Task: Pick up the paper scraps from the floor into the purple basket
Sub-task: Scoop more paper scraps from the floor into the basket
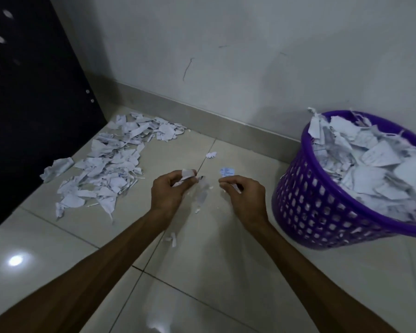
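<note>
Glossy pale floor tiles (65, 239) meet a white wall (226, 44) along a grey skirting running across the frame. At the upper left stands a dark panel (29, 92); just right of it, at centre left, lies a spread heap of paper scraps (111, 169) on the floor. At frame centre the left hand (171, 191) pinches a white scrap (187, 174) in curled fingers; the right hand (244, 195), near it, pinches a smaller piece (details blurred). Loose fragments lie between and beyond both hands. At the right edge stands the purple basket (310, 200), perforated, heaped above its rim with scraps.
</note>
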